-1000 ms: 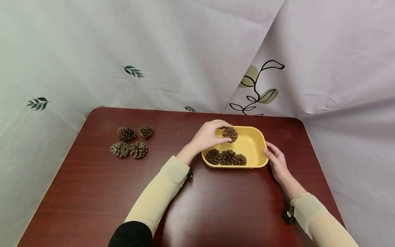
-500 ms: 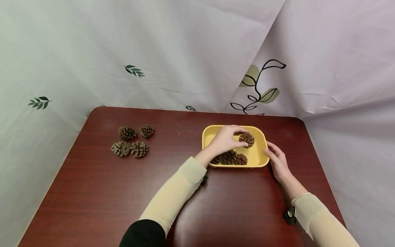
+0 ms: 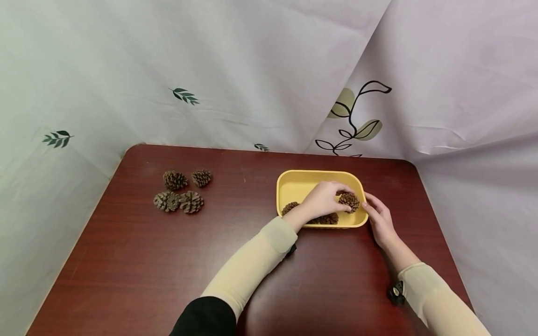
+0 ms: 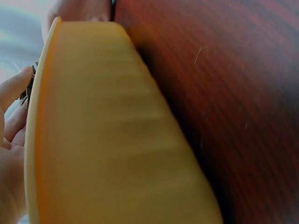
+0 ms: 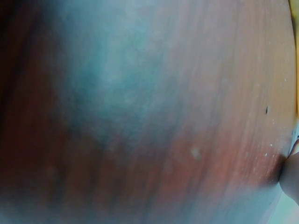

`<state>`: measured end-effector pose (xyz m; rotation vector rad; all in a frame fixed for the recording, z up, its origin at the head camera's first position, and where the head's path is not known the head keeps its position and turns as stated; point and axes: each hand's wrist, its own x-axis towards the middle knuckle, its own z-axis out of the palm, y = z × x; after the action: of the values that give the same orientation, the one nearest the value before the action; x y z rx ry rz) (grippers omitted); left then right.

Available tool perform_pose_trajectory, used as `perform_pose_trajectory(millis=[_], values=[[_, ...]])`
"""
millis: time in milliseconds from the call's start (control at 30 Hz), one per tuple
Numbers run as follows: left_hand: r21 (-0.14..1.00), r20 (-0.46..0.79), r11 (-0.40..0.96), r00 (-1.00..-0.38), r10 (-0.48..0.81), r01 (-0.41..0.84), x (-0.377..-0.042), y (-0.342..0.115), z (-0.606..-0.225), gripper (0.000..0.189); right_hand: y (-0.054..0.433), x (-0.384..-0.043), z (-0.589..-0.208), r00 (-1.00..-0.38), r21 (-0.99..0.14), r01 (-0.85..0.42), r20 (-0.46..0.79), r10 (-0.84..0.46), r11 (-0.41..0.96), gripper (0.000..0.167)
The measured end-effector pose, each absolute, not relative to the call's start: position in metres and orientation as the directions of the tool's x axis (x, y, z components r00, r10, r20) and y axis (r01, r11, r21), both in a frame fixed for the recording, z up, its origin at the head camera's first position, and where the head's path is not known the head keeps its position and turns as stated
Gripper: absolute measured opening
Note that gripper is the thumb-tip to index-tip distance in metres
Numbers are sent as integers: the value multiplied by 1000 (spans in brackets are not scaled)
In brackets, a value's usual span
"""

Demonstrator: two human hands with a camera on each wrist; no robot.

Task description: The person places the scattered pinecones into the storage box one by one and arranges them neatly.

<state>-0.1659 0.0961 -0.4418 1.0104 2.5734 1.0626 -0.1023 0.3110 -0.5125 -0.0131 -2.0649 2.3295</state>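
Inside the right end of a yellow rectangular tub (image 3: 294,175), my left hand (image 3: 325,199) holds a pine cone (image 3: 349,202) between thumb and fingers. More pine cones lie along the tub's near side: one (image 3: 290,208) shows left of the wrist, another (image 3: 329,219) below the hand, and the hand and forearm partly cover the rest. My right hand (image 3: 380,221) grips the tub's right end, its thumb at the rim. In the left wrist view the tub's outer wall (image 4: 103,121) fills the middle, with the left hand (image 4: 11,177) beyond the rim. The right wrist view shows mostly tabletop.
On the left of the dark red table (image 3: 147,261) sits a group of several pine cones (image 3: 191,202). A pale curtain (image 3: 235,70) with leaf prints hangs behind the table's far edge and along both sides.
My left hand has carried its pine cone rightward and nearer across the tub, from the back left to the right end. My right hand has stayed at the tub's right end.
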Motion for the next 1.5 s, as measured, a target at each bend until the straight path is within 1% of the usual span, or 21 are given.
perform_pose_trajectory(millis=[233, 467, 700, 867, 1067, 1500], values=[[633, 75, 529, -725, 685, 565, -164, 103, -451, 42, 310, -103, -513, -1000, -992, -22, 19, 24, -121, 37], [612, 23, 543, -700, 714, 574, -162, 106, -454, 42, 309, -102, -512, -999, -992, -16, 10, 42, -128, 36], [539, -20, 573, -671, 741, 617, -160, 108, -457, 39, 310, -102, -512, -999, -991, -13, 8, 39, -130, 36], [494, -49, 600, -669, 741, 629, -159, 109, -459, 40, 311, -102, -514, -999, -992, -19, 15, 32, -126, 34], [470, -85, 622, -669, 738, 627, -158, 111, -459, 42, 310, -101, -514, -999, -991, -25, 20, 37, -130, 34], [452, -121, 615, -639, 760, 646, -158, 110, -457, 45, 309, -102, -512, -999, -991, -21, 15, 47, -129, 34]])
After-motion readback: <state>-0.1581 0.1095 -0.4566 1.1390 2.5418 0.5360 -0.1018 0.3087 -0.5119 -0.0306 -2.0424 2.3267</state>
